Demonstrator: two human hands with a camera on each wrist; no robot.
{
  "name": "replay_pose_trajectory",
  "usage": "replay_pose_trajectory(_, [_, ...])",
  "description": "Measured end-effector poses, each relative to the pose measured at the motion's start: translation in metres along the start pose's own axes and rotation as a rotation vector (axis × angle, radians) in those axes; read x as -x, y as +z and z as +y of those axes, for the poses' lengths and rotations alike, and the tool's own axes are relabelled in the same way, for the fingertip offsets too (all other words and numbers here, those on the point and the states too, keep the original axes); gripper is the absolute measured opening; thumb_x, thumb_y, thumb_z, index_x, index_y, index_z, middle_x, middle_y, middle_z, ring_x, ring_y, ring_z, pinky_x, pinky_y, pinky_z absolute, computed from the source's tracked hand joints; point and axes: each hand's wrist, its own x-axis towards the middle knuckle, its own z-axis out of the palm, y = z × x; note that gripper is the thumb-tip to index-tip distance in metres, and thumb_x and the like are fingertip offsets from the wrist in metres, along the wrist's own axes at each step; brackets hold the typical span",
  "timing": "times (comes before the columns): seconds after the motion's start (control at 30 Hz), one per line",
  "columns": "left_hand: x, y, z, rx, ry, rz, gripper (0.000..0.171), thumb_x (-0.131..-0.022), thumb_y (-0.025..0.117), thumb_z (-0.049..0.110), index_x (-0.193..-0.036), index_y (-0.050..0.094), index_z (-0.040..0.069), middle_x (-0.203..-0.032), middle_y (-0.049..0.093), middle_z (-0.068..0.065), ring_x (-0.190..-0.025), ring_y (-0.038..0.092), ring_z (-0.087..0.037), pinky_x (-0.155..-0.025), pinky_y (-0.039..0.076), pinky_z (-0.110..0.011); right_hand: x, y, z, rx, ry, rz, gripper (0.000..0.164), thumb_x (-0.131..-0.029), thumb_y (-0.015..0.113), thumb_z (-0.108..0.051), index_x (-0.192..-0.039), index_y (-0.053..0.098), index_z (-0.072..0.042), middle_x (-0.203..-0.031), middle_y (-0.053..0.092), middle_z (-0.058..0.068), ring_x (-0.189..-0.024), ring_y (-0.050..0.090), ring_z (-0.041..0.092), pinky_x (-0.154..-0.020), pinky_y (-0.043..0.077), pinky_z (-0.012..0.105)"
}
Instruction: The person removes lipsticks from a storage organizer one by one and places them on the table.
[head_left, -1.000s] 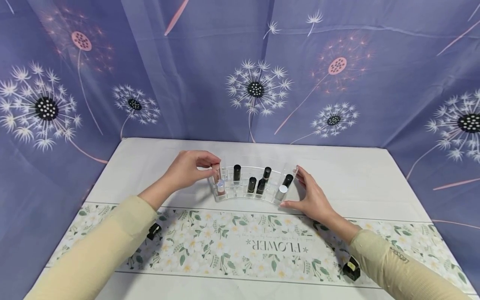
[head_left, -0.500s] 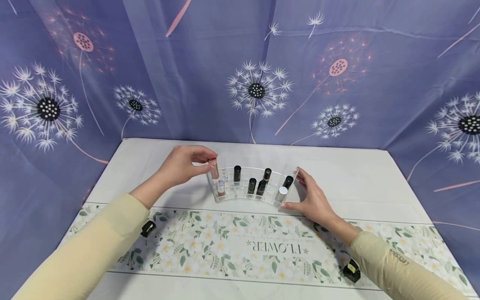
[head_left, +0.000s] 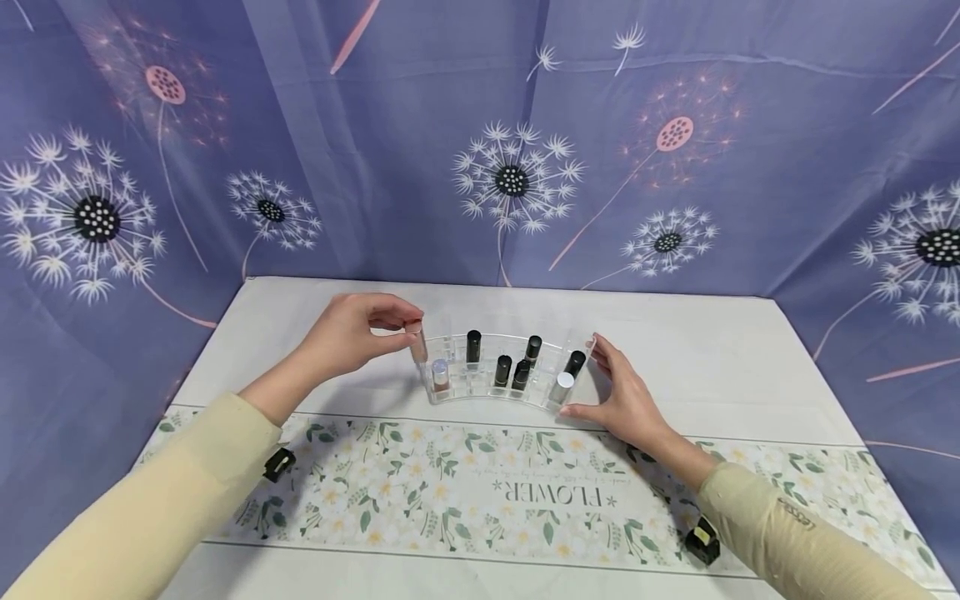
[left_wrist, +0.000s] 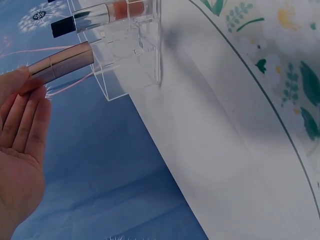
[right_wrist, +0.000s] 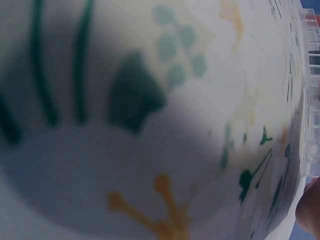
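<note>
My left hand [head_left: 341,333] pinches a rose-gold lipstick tube [head_left: 417,343] by its upper end, just off the left end of a clear curved lipstick organizer [head_left: 480,393]. In the left wrist view, the lipstick [left_wrist: 62,62] lies between thumb and fingers, its far end close to the organizer's wall [left_wrist: 116,87]. My right hand [head_left: 626,396] holds the organizer's right end, thumb at the front and fingers behind. Several black-capped tubes [head_left: 503,371] stand in the slots, with a silver-capped one [head_left: 562,387] at right and a pale-capped one [head_left: 440,375] at front left.
The organizer stands on a white table [head_left: 690,358] behind a band of flower print [head_left: 420,492]. A purple dandelion curtain [head_left: 390,167] hangs along the back and sides. Small black devices [head_left: 702,542] are by both forearms.
My left hand has lifted the rose-gold lipstick up out of the organizer's left rear slot and moved it left. The right hand and organizer stay in place.
</note>
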Motion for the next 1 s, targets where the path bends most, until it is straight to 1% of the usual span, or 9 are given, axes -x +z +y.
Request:
replay_pose_trajectory(0.27, [0.016, -0.008, -0.001, -0.023, 0.016, 0.003, 0.030, -0.092, 0.086, 0.009, -0.122, 0.081, 0.012, -0.116, 0.080, -0.001, -0.104, 0.077, -0.020, -0.093, 0.064, -0.037, 0.001, -0.001, 0.000, 0.001, 0.007, -0.011, 0.133, -0.075, 0.101, -0.031, -0.170, 0.013, 0.000, -0.166, 0.035, 0.029, -0.150, 0.041, 0.047, -0.124, 0.037, 0.057])
replay_pose_trajectory(0.5, [0.037, -0.005, -0.005, -0.030, 0.020, 0.002, 0.030, -0.093, 0.085, 0.009, -0.123, 0.081, 0.013, -0.115, 0.080, 0.000, -0.103, 0.077, -0.020, -0.092, 0.064, -0.039, 0.000, -0.001, 0.000, -0.002, 0.009, -0.010, 0.132, -0.075, 0.101, -0.029, -0.170, 0.014, 0.001, -0.166, 0.035, 0.029, -0.150, 0.041, 0.047, -0.124, 0.036, 0.058])
replay_pose_trajectory(0.7, [0.047, -0.002, -0.012, -0.032, 0.006, 0.002, 0.029, -0.095, 0.084, 0.011, -0.123, 0.080, 0.013, -0.118, 0.080, -0.001, -0.106, 0.077, -0.020, -0.093, 0.064, -0.037, 0.001, -0.001, 0.000, 0.004, 0.011, -0.017, 0.131, -0.077, 0.100, -0.029, -0.170, 0.013, 0.001, -0.166, 0.035, 0.029, -0.150, 0.041, 0.047, -0.124, 0.036, 0.057])
replay_pose_trajectory(0.83, [0.054, -0.002, -0.016, -0.031, 0.015, -0.009, 0.030, -0.095, 0.084, 0.012, -0.124, 0.080, 0.013, -0.117, 0.080, -0.001, -0.105, 0.077, -0.021, -0.092, 0.064, -0.036, 0.001, -0.001, 0.000, 0.004, 0.012, -0.016, 0.131, -0.077, 0.100, -0.030, -0.170, 0.013, 0.001, -0.166, 0.035, 0.029, -0.151, 0.041, 0.047, -0.125, 0.036, 0.057])
replay_pose_trajectory(1.0, [0.064, -0.003, -0.020, -0.069, 0.016, -0.019, 0.030, -0.094, 0.085, 0.014, -0.123, 0.081, 0.015, -0.116, 0.080, 0.003, -0.105, 0.077, -0.019, -0.091, 0.064, -0.036, 0.001, -0.001, 0.000, -0.004, 0.011, -0.012, 0.131, -0.076, 0.100, -0.029, -0.170, 0.013, 0.000, -0.166, 0.035, 0.028, -0.151, 0.041, 0.046, -0.124, 0.036, 0.057])
